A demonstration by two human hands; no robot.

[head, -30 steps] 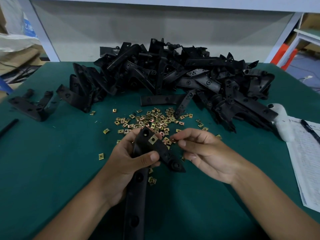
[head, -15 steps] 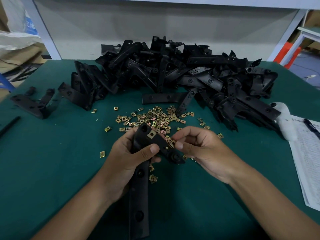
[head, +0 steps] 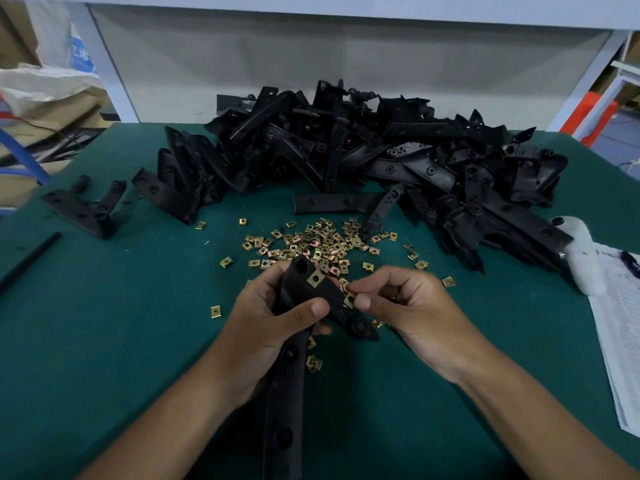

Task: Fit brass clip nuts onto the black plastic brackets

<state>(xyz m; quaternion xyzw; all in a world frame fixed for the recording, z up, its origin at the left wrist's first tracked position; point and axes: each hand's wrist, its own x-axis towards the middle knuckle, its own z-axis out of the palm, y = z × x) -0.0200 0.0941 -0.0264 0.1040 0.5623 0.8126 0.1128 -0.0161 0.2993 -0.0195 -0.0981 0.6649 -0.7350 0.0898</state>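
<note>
Since a second ago the right hand [head: 412,306] has closed in on the bracket [head: 294,341], thumb and forefinger now pinching a brass nut [head: 349,299] against its right edge. One fitted nut [head: 316,279] already sits on its far end. Curled around the bracket's bend, the left hand [head: 273,320] grips it near the table's [head: 104,341] middle. Loose nuts [head: 311,240] lie just beyond; the bracket pile [head: 363,154] fills the far side.

1 head-worn view looks forward and down, close over the table [head: 104,341].
</note>
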